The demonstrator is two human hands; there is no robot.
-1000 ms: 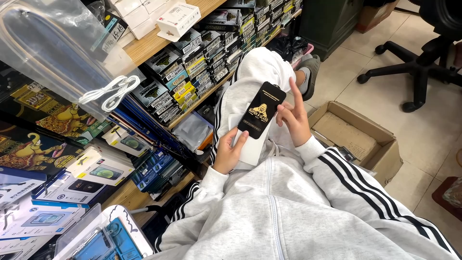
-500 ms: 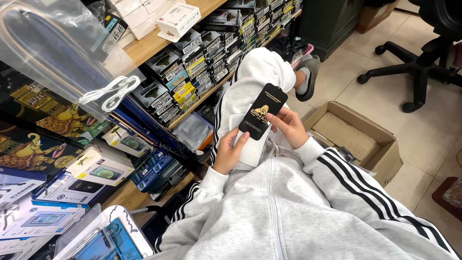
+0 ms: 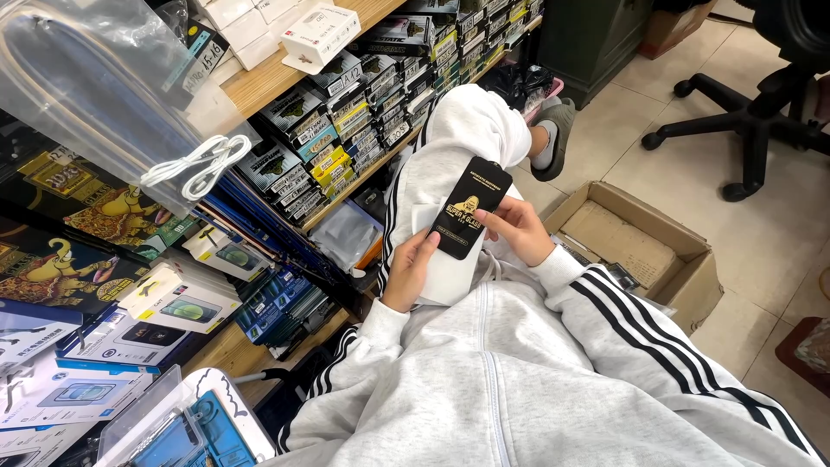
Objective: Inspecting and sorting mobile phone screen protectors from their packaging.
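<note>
I sit in a grey tracksuit with black stripes, one knee raised. My right hand pinches the lower right edge of a flat black packet with gold print. My left hand grips a white rectangular sleeve or box that lies behind and under the black packet. The black packet sticks out above the white one and rests against my thigh. Both hands are close together over my lap.
Wooden shelves on the left hold several stacked small boxed packets. A clear bag with a white cable hangs near. An open cardboard box stands on the tiled floor to the right. An office chair base stands beyond.
The black packet has slid down a little toward the white sleeve, and my right hand has shifted from its side to its lower edge. My left hand has stayed put.
</note>
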